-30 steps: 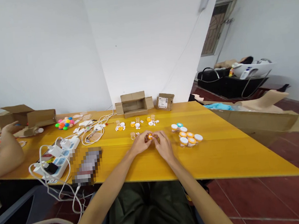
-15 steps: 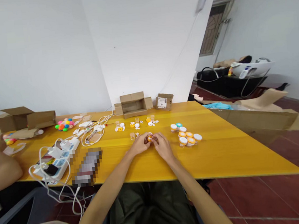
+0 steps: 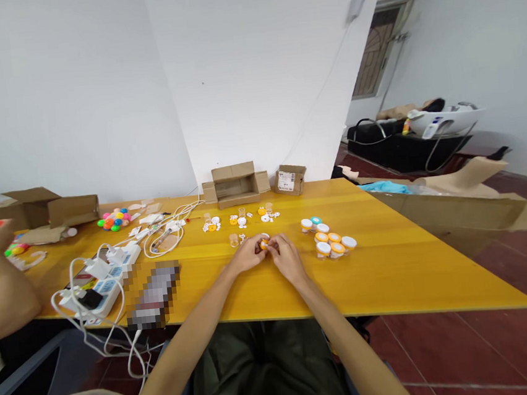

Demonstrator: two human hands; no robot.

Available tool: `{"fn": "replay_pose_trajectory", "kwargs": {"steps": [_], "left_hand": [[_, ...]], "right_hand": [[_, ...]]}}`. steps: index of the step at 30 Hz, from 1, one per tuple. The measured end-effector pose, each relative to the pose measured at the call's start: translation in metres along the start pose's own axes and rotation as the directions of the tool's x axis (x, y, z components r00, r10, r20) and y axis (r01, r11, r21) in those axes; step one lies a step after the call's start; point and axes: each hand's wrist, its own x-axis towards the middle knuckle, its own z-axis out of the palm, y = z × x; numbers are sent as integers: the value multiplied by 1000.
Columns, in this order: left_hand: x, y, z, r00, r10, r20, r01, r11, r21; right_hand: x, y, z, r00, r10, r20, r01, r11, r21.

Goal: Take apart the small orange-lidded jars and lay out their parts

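My left hand (image 3: 247,255) is closed around a small round orange-and-white plastic part (image 3: 264,244) above the table. My right hand (image 3: 286,256) meets it from the other side, fingertips pinched at the part's edge; whether they hold a separate small piece is too small to tell. Just beyond my hands lie a clear plastic cup (image 3: 234,240) and small white pieces (image 3: 242,238). Farther back are little groups of clear cups, orange discs (image 3: 212,227) and white parts (image 3: 265,219). Right of my hands stand several small clear jars with white, orange and teal lids (image 3: 335,238).
An open cardboard box (image 3: 235,191) and a smaller carton (image 3: 290,180) stand against the wall. To the left are a power strip (image 3: 108,284) with tangled white cables, a phone (image 3: 154,295), coloured balls (image 3: 115,220) and a co-worker's arm (image 3: 4,284).
My hands stay nearly in place, with the orange-and-white part turned slightly between the fingers. At the left, the co-worker's hand has risen, holding a red-orange item.
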Motion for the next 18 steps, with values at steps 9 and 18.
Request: {"fn": "replay_pose_trajectory", "kwargs": {"steps": [9,18], "left_hand": [[0,-1,1,999,39,-23,-39,999,13],[2,-2,-1,992,-12,-127,13,1000,9]], "right_hand": [[0,-2,-1,1000,-11,-21,11,1000,-3],[0,1,-3,996,-45,-71,38,995,-98]]}}
